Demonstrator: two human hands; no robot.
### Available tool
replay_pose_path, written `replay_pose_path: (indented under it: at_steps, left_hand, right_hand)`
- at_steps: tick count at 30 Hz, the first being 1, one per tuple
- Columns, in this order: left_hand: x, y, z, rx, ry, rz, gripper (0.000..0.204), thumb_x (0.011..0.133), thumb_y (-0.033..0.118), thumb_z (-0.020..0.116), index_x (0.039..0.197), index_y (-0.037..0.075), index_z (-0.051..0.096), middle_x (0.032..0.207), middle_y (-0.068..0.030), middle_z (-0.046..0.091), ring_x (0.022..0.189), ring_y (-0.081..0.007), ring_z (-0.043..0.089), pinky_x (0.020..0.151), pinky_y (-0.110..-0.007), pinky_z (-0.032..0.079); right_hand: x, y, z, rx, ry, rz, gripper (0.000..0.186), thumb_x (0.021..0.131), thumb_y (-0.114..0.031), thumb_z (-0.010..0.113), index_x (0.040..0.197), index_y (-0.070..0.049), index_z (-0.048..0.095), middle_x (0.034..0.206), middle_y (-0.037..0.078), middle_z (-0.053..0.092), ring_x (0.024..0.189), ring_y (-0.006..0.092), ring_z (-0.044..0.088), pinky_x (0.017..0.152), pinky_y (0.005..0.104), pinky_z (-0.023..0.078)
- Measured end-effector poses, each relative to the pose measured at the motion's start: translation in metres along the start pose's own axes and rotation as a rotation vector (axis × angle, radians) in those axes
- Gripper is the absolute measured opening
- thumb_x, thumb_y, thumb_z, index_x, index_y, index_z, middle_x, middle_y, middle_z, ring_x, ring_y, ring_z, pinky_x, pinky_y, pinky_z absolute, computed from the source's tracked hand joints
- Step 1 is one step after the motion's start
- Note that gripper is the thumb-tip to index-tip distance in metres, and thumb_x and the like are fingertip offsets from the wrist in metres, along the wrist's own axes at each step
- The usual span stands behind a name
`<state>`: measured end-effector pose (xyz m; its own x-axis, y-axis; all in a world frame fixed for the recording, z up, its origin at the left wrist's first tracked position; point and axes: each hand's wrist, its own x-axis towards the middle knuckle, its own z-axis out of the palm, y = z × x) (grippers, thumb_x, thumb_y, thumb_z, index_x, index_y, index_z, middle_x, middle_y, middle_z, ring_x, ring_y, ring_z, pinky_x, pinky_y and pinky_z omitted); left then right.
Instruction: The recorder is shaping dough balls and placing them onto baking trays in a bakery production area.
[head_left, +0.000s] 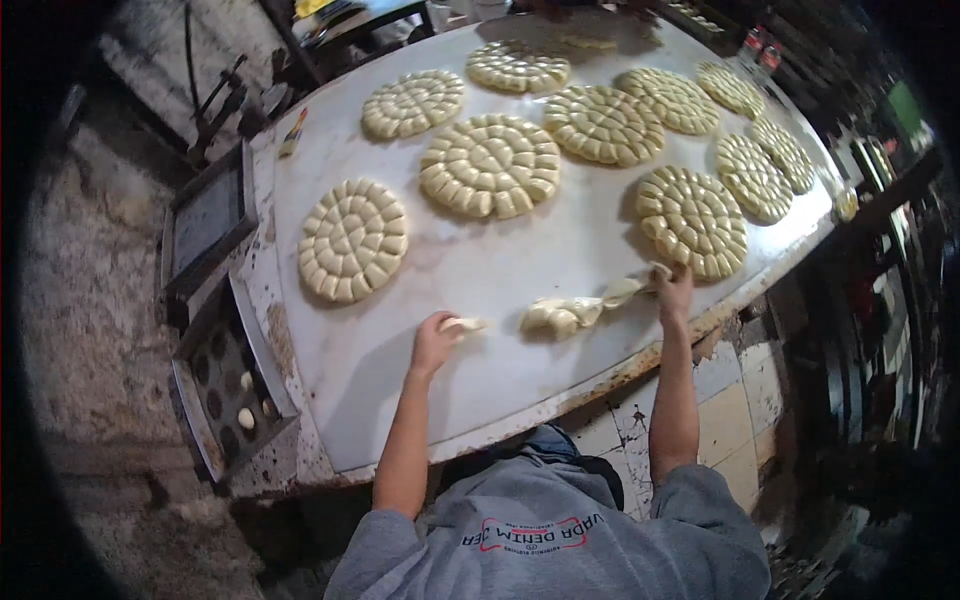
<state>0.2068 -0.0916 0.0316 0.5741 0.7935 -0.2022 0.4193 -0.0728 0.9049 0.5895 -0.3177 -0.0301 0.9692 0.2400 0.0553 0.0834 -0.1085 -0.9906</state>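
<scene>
On the pale stone tabletop (pixel 370 370), my left hand (pixel 433 338) pinches a small pale dough piece (pixel 466 327). To its right lies a lumpy, twisted strip of dough (pixel 560 316), and my right hand (pixel 673 288) grips its far right end, which is stretched out thinner. Round, glossy dough slabs scored into segments sit around the table: one at the left (pixel 352 240), a large one in the middle (pixel 490 165), one just beyond my right hand (pixel 690 220), and several more toward the back and right (pixel 605 125).
At the left edge are an empty rectangular pan (pixel 240 220) and a cupped tray (pixel 215 420) holding small dough balls. A brush (pixel 295 133) lies at the upper left. Bottles (pixel 760 50) stand at the back right; dark racks (pixel 885 300) line the right side.
</scene>
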Motion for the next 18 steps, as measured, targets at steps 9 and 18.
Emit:
replay_pose_path:
  at_steps: [9, 18]
  left_hand:
    - [-0.123, -0.097, -0.140, -0.008, -0.067, -0.030, 0.019, 0.079, 0.008, 0.067, 0.090, 0.004, 0.053, 0.082, 0.0011, 0.050, 0.074, -0.0079, 0.047, 0.065, -0.021, 0.042]
    - [-0.118, -0.084, -0.146, 0.182, 0.207, 0.284, 0.025, 0.068, 0.011, 0.072, 0.082, 0.005, 0.052, 0.084, -0.0090, 0.051, 0.079, -0.0283, 0.048, 0.074, -0.038, 0.041]
  right_hand:
    - [-0.062, 0.031, -0.038, -0.740, 0.735, -0.318, 0.028, 0.075, -0.010, 0.067, 0.100, -0.001, 0.057, 0.087, 0.009, 0.058, 0.077, 0.0237, 0.057, 0.072, 0.0382, 0.047]
    - [-0.209, -0.076, 0.063, -0.169, 0.184, 0.037, 0.019, 0.084, -0.018, 0.051, 0.093, -0.001, 0.055, 0.082, 0.008, 0.056, 0.076, 0.0212, 0.055, 0.070, 0.0340, 0.046]
